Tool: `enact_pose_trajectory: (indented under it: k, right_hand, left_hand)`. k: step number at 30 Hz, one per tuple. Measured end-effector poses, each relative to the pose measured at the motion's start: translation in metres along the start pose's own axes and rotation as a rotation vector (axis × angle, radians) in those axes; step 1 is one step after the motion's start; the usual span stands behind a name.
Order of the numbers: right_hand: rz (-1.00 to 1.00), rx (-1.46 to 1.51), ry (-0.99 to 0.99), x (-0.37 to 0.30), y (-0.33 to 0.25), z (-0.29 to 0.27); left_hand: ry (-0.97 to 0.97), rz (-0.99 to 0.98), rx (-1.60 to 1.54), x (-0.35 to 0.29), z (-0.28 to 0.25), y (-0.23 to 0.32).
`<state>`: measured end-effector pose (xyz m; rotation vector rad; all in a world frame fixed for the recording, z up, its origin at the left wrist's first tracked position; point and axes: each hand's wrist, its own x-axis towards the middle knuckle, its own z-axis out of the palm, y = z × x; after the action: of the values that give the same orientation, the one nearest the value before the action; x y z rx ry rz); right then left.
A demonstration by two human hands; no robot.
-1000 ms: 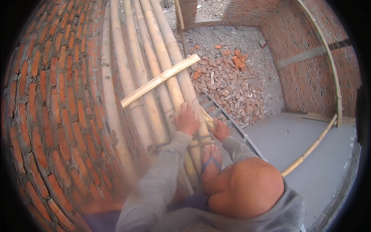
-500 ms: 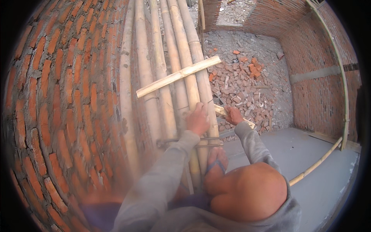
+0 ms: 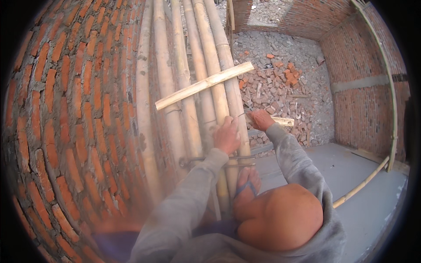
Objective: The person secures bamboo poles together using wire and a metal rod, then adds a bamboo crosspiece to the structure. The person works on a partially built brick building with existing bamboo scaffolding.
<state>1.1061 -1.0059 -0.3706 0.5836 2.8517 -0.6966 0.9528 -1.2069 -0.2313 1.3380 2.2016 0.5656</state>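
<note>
My left hand (image 3: 226, 136) rests on the bamboo poles (image 3: 218, 94) with its fingers curled and pressed together; what they pinch, if anything, is hidden. To its right, my right hand (image 3: 261, 119) is closed round a short split wooden stick (image 3: 284, 121), whose pale end sticks out on the far side of the hand. A thin dark wire (image 3: 240, 115) shows between the two hands at the rightmost pole. Just beyond them, a longer wooden strip (image 3: 204, 85) lies slantwise across the poles. Dark metal rods (image 3: 239, 158) cross the poles nearer to me.
A brick wall (image 3: 66, 118) rises close on the left. My sandalled foot (image 3: 249, 180) stands on the poles. Far below at right lie a heap of broken bricks (image 3: 269, 94) and a grey floor (image 3: 320, 168). A bent bamboo pole (image 3: 364, 182) leans by the right wall.
My right hand has shifted slightly up and left with the wooden stick, which has turned to point more to the right. My left hand stays nearly in place.
</note>
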Motion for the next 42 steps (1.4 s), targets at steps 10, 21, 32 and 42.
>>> enact_pose_trajectory:
  k: [10, 21, 32, 42]
  right_hand:
    - [0.120, -0.042, -0.006, -0.019, -0.007, -0.041]
    - [0.107, -0.228, 0.059, -0.042, 0.016, -0.041]
    - [-0.125, -0.164, -0.008, 0.008, -0.011, -0.028]
    - [-0.107, 0.015, 0.063, -0.003, -0.010, -0.068]
  left_hand:
    - [0.831, -0.415, -0.514, 0.010, -0.067, -0.118]
    - [0.246, -0.936, -1.576, -0.038, -0.043, -0.283]
    - [0.286, -1.036, -1.525, -0.023, -0.032, -0.299]
    - [0.299, -0.947, -1.465, -0.031, -0.017, -0.308]
